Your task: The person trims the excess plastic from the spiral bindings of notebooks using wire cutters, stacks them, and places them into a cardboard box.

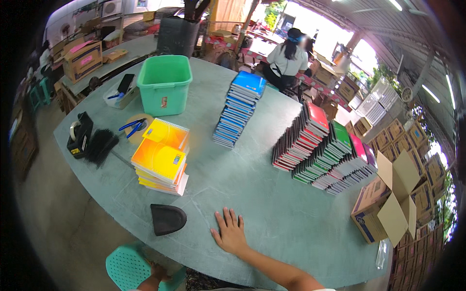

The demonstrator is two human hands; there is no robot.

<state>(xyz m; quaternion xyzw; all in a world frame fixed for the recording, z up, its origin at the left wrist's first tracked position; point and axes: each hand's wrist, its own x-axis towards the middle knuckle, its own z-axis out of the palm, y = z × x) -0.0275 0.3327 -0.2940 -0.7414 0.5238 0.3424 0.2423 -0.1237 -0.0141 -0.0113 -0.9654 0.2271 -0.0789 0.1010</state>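
My right hand (232,235) lies flat on the grey-green table (272,213), fingers spread and nothing in it. Low at the left, below the table edge, my left hand (159,272) is closed on the edge of a green plastic stool (127,266); its fingers show only in part. Beside my right hand is a black rounded pad-like object (167,219). Just beyond that stands a stack of yellow and orange spiral notebooks (160,157). Farther off rise a tall blue notebook stack (238,111) and, to the right, red (303,136), green (325,153) and magenta (347,165) stacks.
A green plastic bin (165,89), a small tray with a phone (124,87), blue-handled pliers (133,127) on a tape roll, a black tape dispenser (80,136) and black bristly strands (102,145) occupy the left side. An opened carton (383,208) stands right. A person (289,58) sits beyond the table.
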